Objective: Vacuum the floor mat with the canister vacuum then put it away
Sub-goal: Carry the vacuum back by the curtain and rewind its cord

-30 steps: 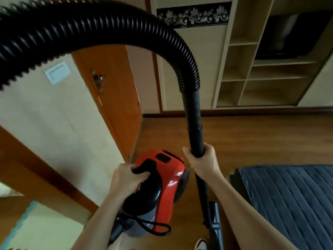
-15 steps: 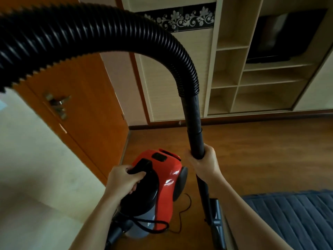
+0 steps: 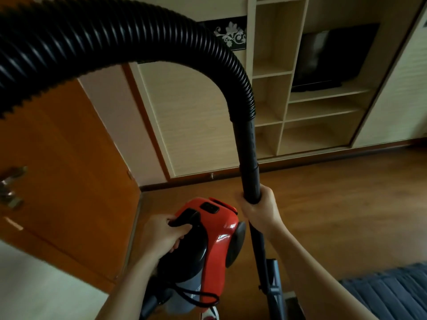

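A red and black canister vacuum (image 3: 217, 229) hangs off the floor, low in the middle of the view. My left hand (image 3: 161, 234) grips its black carry handle. Gripped by my right hand (image 3: 261, 211), the black wand (image 3: 248, 158) stands nearly upright. A thick ribbed black hose (image 3: 115, 40) arches from the wand's top across the upper left. The wand's floor nozzle (image 3: 273, 285) points down near the bottom edge. One corner of the dark grey floor mat (image 3: 392, 294) shows at the bottom right.
An orange wooden door (image 3: 69, 169) with a metal handle (image 3: 10, 188) stands close on the left. Ahead is a light wardrobe (image 3: 191, 125) with open shelves (image 3: 323, 116) and a dark television (image 3: 332, 56). Wooden floor (image 3: 335, 204) stretches to the right.
The view has swung right and forward: the door and wardrobe are nearer, and the mat has slid toward the bottom right corner. Both hands keep their grips on the vacuum and wand.
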